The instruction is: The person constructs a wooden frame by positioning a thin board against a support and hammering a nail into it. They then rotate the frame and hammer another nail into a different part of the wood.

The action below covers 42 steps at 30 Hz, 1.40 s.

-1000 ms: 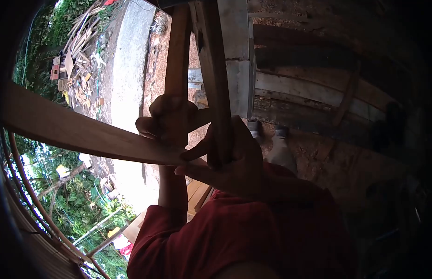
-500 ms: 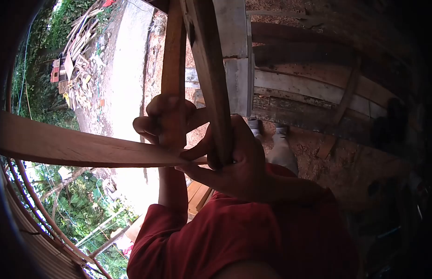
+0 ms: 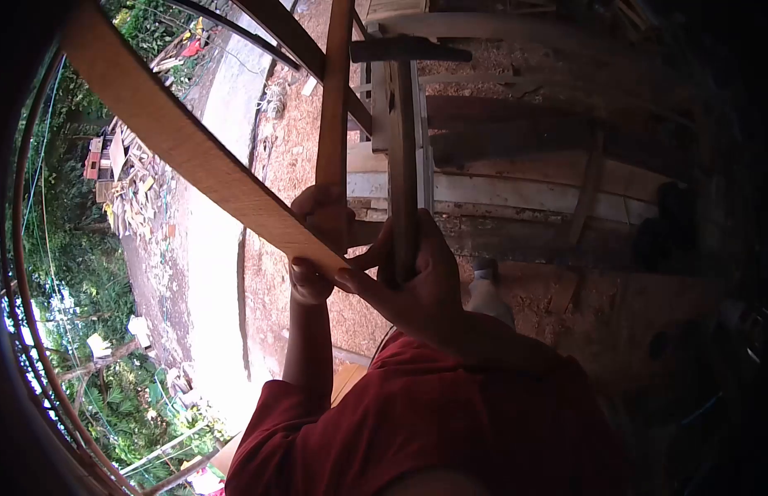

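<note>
My right hand (image 3: 434,277) is closed around the lower handle of a hammer (image 3: 404,157), whose dark head is at the top of the view. The thumb and fingertips of that hand also touch the near end of a long wooden slat (image 3: 210,178), which slants away to the upper left. My left hand (image 3: 318,207) is closed on an upright wooden slat (image 3: 334,107), and its lower fingers touch the slanting slat near where the two slats meet. The slats partly hide the left hand's grip.
Dark wooden bars (image 3: 276,29) cross at the top. Weathered boards (image 3: 516,192) lie to the right over shavings-covered ground. A concrete strip (image 3: 206,273) runs along the left, with a pile of scrap wood (image 3: 136,194) beyond it.
The loose slat has swung from nearly level to a steep slant, its far end rising to the upper left. The hammer stands more upright, and its head has come into view.
</note>
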### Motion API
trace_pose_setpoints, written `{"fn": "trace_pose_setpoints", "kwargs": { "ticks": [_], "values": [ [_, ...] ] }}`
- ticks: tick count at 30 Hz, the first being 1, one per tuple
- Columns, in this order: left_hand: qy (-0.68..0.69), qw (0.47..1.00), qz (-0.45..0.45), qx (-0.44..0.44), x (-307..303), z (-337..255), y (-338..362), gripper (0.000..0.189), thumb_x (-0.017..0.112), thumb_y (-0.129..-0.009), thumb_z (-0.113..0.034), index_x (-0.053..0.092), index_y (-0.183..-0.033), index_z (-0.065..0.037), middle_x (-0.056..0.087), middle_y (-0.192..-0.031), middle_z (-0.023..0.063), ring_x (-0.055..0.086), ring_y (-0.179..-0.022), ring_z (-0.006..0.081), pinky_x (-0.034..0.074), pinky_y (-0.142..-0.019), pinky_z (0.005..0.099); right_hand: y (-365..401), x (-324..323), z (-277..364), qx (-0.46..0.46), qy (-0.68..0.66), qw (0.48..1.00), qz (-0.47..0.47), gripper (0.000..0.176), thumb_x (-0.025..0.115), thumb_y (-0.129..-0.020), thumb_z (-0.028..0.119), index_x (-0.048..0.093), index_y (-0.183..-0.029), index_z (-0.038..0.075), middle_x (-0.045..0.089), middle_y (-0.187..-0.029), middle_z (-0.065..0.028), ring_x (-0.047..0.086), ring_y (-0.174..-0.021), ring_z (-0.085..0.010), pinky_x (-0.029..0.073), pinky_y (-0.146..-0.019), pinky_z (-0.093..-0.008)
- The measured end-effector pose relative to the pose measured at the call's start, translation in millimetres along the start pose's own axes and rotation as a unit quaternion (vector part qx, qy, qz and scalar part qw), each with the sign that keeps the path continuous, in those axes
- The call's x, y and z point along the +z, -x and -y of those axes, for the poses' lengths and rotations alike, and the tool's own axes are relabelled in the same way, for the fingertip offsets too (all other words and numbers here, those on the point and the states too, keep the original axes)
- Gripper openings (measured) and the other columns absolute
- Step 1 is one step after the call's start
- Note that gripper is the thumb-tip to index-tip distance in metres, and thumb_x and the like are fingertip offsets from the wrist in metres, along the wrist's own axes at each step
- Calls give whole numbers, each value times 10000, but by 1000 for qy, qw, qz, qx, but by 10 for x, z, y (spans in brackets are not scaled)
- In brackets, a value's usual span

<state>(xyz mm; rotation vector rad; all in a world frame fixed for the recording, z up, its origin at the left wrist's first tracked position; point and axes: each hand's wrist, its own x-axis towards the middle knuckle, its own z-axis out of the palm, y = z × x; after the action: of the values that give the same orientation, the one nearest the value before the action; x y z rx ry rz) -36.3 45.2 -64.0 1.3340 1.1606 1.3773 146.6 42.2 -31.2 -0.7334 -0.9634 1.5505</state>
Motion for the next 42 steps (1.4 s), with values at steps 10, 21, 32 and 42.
{"fn": "trace_pose_setpoints", "kwargs": {
  "ticks": [10,21,32,42],
  "values": [
    [89,990,105,40,-177,-27,33,819,455,-1045,-550,243,-1557,54,498,-1444,197,563,-1239,265,488,-1010,381,52,110,115,-6,95,995,-23,444,875,-815,125,485,-1026,101,511,-865,34,511,-698,-25,435,-626,-216],
    [32,999,26,7,-137,-110,70,674,389,-1074,-484,287,-1540,-7,590,-1242,136,612,-1038,215,522,-894,354,66,219,171,5,99,994,-34,427,859,-846,188,470,-991,84,537,-836,11,581,-758,-61,511,-692,-256],
    [116,988,103,-7,-123,-173,45,614,321,-1108,-363,236,-1565,38,483,-1467,201,534,-1320,274,460,-1077,394,115,227,189,5,143,988,-66,437,882,-820,199,487,-967,80,508,-802,21,552,-690,-64,490,-637,-261],
    [105,987,125,-10,-142,-153,27,690,327,-1097,-457,201,-1571,28,448,-1494,205,502,-1356,297,439,-1100,404,146,203,165,-3,86,995,-53,431,861,-845,133,462,-999,81,548,-804,17,642,-780,-65,542,-695,-243]
  ]
}}
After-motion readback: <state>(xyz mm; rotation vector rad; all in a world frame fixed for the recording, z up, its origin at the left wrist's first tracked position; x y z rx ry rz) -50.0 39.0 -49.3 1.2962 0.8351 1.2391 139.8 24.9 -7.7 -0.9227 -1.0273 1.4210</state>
